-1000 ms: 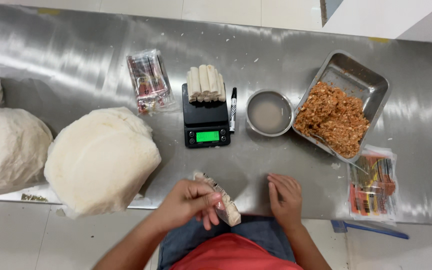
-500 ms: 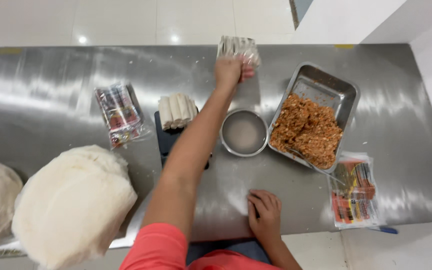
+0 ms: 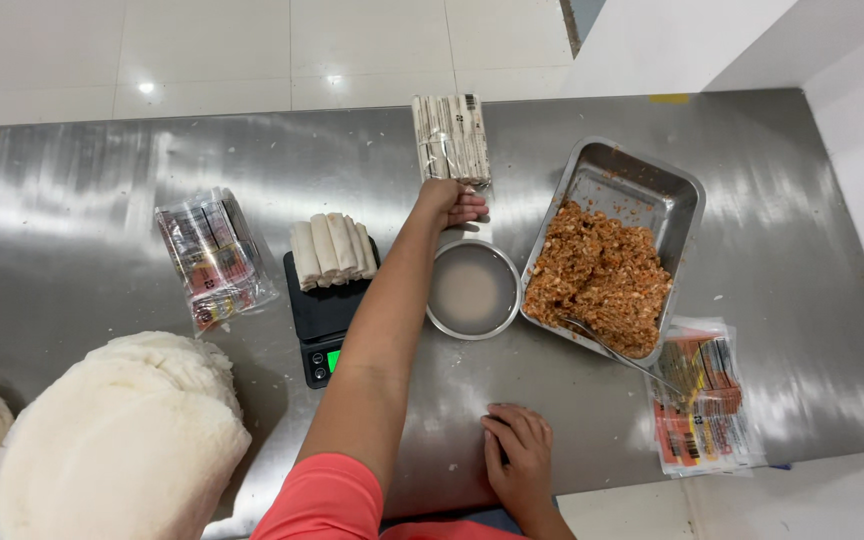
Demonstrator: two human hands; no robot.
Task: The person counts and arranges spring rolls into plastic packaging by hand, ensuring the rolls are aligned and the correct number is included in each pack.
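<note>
**A:** Two hands show, and only the left hand [image 3: 449,203] is stretched out. Its arm reaches across the steel table [image 3: 102,190], and its grip is a loose curl with the fingertips at the near end of the clear packet of rolls [image 3: 450,139]. Whether the fingers actually pinch the packet or only touch it, I cannot tell.

**B:** Where does that packet lie?

**A:** Flat on the table at the far edge, just beyond the round metal bowl [image 3: 472,290] of cloudy liquid.

**B:** And the other hand?

**A:** The right hand [image 3: 517,453] lies flat, palm down, fingers spread, on the near edge of the table, holding nothing.

**B:** What lies around them?

**A:** Right of the bowl, and touching it, sits a metal tray [image 3: 652,180] with orange-brown minced filling [image 3: 600,278] heaped in its near half and a fork [image 3: 617,352] sticking out of it. Near that tray's corner lie flat printed wrappers [image 3: 700,405]. Left of the arm stands a black scale [image 3: 322,320] carrying a row of pale rolls [image 3: 332,250]. Further left rests another clear packet [image 3: 212,258], and at the near left corner a tall stack of white wrapper sheets [image 3: 117,445].
</note>
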